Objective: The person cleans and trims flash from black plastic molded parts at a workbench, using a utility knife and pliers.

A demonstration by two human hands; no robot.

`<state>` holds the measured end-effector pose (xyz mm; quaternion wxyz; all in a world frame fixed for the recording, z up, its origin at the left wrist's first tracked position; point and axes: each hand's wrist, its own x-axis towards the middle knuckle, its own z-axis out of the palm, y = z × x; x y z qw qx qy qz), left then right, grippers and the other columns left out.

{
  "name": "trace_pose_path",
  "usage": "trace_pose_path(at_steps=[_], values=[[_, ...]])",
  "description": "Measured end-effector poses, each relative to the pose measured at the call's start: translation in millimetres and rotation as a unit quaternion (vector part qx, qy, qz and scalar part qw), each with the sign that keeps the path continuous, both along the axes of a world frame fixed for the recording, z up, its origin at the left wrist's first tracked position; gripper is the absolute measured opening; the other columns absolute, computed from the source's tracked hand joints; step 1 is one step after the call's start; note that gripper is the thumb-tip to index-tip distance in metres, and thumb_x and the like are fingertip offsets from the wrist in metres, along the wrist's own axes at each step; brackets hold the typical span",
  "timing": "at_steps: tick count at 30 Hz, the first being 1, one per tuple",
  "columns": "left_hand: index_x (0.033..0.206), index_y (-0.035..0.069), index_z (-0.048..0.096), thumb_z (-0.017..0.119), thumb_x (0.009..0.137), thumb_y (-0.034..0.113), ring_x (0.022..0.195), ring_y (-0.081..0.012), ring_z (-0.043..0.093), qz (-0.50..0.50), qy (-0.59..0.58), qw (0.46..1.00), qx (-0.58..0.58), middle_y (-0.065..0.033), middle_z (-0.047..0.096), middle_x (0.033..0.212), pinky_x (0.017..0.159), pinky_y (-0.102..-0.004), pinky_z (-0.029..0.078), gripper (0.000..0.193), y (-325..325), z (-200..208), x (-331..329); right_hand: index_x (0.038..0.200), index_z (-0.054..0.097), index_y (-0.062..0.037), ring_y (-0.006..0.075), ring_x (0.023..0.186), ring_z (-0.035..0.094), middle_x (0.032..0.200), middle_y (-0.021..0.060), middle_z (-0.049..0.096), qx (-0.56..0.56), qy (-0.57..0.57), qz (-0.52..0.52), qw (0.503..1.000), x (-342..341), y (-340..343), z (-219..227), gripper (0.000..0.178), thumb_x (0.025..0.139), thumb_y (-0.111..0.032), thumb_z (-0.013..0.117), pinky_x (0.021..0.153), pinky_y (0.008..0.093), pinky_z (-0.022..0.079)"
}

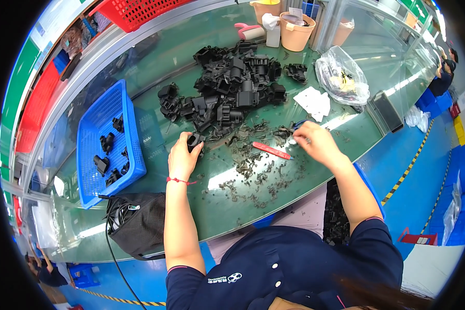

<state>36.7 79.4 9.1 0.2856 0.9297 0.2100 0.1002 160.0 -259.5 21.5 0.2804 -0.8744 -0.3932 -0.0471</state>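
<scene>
My left hand is closed around a black molded plastic part at the near left edge of a large pile of similar black parts. My right hand is over the scrap-strewn area to the right, its fingers curled together; what they pinch, if anything, is too small to make out. Just beyond those fingertips shows a small dark blue object, whose kind is unclear. Between my hands a red pen-shaped tool lies on the green tabletop. Small black plastic scraps are scattered around it.
A blue basket with several black parts stands at left, beside a black mesh bag. White paper, a clear plastic bag and a dark flat box lie at right. A peach bucket stands at the back.
</scene>
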Motion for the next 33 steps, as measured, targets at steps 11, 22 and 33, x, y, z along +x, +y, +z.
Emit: trace_pose_path(at_steps=[11,22,33], values=[[0.117,0.006,0.048,0.064,0.083,0.002,0.096,-0.0132,0.057,-0.092,-0.149,0.695,-0.697,-0.0041,0.057,0.105,0.083,-0.0271,0.047,0.038,-57.6,19.8,-28.0,0.079,0.058,-0.0040,0.0263,0.069,0.063,0.074,0.0100,0.060,-0.237,-0.097,0.037,0.966,-15.9,31.0,-17.3,0.014,0.075,-0.017,0.060,0.059,0.0385,0.050],[0.115,0.011,0.042,0.061,0.087,0.023,0.107,-0.0319,0.057,-0.092,-0.162,0.672,-0.716,-0.0137,0.054,0.116,0.084,-0.0421,0.051,0.037,-78.2,-6.1,-21.0,0.095,0.055,0.0011,0.0101,0.069,0.059,0.080,0.0035,0.061,0.379,0.422,0.101,0.818,-15.3,63.8,18.0,0.016,0.086,-0.011,0.060,0.063,0.0250,0.050],[0.110,0.012,0.043,0.055,0.089,0.036,0.101,-0.0293,0.058,-0.073,-0.162,0.622,-0.763,-0.0121,0.055,0.108,0.084,-0.0443,0.051,0.034,-91.2,-3.2,-26.2,0.095,0.065,0.0018,0.0138,0.075,0.060,0.087,0.0079,0.060,0.363,0.480,0.198,0.774,-24.5,120.6,6.3,0.014,0.081,-0.003,0.065,0.064,0.0256,0.049]])
